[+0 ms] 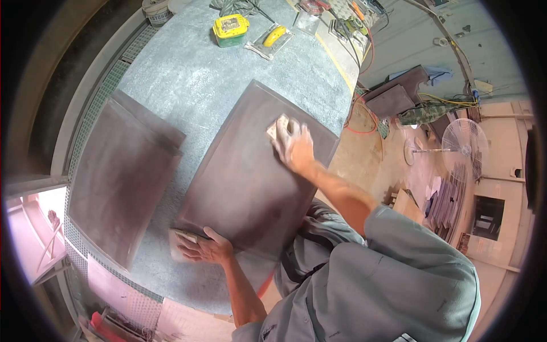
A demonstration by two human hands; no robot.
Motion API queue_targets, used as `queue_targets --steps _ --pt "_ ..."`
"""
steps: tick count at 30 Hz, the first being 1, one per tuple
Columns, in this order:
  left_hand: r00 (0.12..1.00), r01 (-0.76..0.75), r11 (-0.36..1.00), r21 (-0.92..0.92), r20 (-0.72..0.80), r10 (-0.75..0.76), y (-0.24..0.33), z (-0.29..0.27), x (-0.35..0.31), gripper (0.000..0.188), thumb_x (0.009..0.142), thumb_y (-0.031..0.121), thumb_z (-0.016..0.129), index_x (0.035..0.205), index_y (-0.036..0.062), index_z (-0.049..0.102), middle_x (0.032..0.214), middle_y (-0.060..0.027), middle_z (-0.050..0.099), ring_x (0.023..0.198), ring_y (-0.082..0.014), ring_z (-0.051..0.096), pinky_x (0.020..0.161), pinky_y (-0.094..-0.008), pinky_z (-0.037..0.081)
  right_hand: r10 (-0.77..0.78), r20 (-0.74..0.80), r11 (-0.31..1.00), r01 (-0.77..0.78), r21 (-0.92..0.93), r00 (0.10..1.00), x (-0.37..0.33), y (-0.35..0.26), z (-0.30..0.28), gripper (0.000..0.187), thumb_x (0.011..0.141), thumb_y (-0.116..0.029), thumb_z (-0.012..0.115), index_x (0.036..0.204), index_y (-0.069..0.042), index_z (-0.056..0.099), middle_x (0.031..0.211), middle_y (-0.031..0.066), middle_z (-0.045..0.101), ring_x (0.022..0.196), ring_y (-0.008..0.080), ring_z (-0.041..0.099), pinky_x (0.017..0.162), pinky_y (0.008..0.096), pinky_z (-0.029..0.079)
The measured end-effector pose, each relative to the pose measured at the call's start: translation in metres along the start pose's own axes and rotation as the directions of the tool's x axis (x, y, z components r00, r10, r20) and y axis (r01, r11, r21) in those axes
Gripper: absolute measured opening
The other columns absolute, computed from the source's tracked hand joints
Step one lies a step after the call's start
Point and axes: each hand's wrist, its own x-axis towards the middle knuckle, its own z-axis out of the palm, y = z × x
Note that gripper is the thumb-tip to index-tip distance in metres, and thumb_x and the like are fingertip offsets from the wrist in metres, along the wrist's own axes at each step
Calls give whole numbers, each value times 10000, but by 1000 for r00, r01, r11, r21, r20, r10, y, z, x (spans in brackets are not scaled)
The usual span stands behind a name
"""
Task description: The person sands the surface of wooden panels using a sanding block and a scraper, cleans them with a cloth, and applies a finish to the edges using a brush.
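A dark brown flat panel [245, 165] lies at a slant on the blue-grey tabletop, its face dulled by pale dust. My right hand [295, 145] presses a tan sanding block [273, 130] flat against the panel's far right part, fingers closed over it. At the panel's near left corner is my left hand [208, 248], closed around a thin tan pad [186, 235]; the fingers partly cover the pad, so its exact kind is unclear. Whitish dust coats the fingers of my right hand. Left of this panel rests a second brown panel [122, 182], untouched by either hand.
Toward the table's far end stand a yellow-and-green tub [230, 31] and a yellow-handled tool [274, 37], with cables behind. A standing fan [464, 139] and stacked panels [444, 205] are on the right. A red hose [370, 114] runs beside the table [182, 74].
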Motion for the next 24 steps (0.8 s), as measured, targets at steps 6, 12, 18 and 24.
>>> queue_targets --steps 6,12,18,24 --pt "1000 5 1000 24 -8 -5 -2 0 1 824 1026 507 479 1666 11 325 1748 -168 265 1578 -486 213 1275 -619 136 -35 48 999 35 19 998 -24 -15 1 679 964 -354 729 1524 -47 498 1319 247 600 1035 447 592 912 523 530" --pt "999 1 998 61 50 -4 -5 1 0 852 1022 532 466 1678 19 285 1739 -205 254 1560 -525 223 1264 -649 145 162 12 984 -162 79 987 17 8 7 573 966 -330 715 1449 -48 592 1258 272 632 1050 458 573 923 520 502" --pt "999 22 999 -32 43 -21 3 -6 5 840 1026 512 474 1675 13 287 1743 -208 247 1563 -523 214 1261 -658 137 -86 176 991 66 118 981 -49 -37 -14 668 933 -362 754 1520 -111 555 1403 237 551 1083 443 568 960 530 504" --pt "1000 -3 1000 -10 1 3 -2 0 0 826 1029 490 482 1676 15 291 1743 -209 253 1560 -526 212 1263 -647 131 139 70 983 -146 115 988 9 2 -2 616 950 -323 736 1481 -62 564 1348 255 586 1110 445 564 929 535 495"
